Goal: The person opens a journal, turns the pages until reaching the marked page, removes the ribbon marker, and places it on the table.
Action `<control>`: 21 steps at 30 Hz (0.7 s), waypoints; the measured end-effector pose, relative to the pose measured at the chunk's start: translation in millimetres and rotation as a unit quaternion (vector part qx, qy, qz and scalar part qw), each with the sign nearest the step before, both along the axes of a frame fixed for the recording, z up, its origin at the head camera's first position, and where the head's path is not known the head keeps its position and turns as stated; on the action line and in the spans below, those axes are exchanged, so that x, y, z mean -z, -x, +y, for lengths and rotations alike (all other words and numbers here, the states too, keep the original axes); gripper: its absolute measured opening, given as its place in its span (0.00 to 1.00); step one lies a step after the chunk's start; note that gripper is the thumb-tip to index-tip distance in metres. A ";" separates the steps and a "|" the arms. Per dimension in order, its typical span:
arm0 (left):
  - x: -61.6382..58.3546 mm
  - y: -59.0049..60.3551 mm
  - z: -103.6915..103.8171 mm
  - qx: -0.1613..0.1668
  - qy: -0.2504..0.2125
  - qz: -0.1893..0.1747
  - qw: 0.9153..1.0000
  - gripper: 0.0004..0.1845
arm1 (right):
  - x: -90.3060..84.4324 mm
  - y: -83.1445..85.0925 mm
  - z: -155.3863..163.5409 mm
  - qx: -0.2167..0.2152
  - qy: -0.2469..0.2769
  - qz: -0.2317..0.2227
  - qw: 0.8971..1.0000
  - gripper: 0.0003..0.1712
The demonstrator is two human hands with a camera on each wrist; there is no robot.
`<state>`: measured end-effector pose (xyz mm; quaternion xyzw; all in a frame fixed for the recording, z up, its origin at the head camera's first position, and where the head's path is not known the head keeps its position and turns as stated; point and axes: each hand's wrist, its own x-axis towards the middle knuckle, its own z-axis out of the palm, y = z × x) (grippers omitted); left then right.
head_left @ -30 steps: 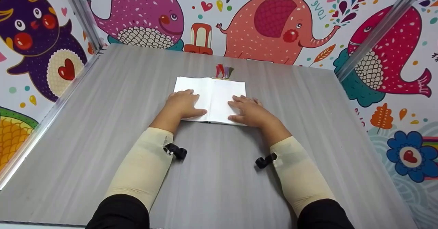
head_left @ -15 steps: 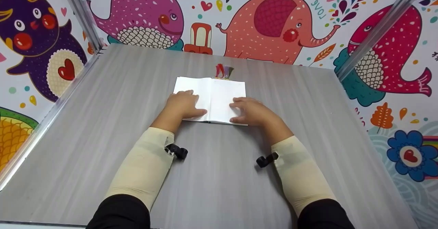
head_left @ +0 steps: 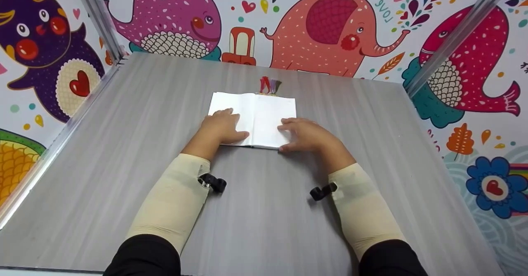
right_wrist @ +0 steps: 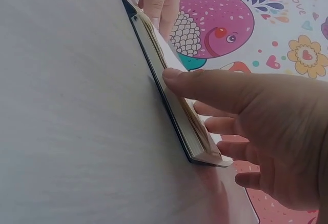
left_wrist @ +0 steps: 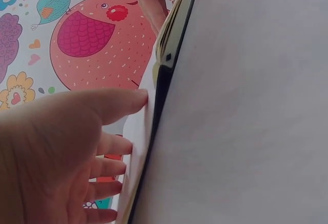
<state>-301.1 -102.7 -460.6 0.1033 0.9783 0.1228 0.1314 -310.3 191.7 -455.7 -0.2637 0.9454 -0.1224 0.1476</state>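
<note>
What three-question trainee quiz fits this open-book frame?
1. True or false: the left hand rests on the open book.
2. Where is the right hand's thumb? A) on the near page edges B) on the tassels C) off the table
3. What lies on the table just past the book's far edge?

Key: 1 true; 2 A; 3 red and purple tassels.

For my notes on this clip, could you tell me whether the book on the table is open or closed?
Open: the book lies flat on the table, two white pages spread, with the left hand and right hand resting on them.
</note>
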 end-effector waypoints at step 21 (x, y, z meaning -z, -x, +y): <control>0.2 -4.3 9.7 -0.017 -0.039 -0.005 0.999 0.63 | -0.1 2.1 -4.7 0.077 0.069 0.050 0.993 0.37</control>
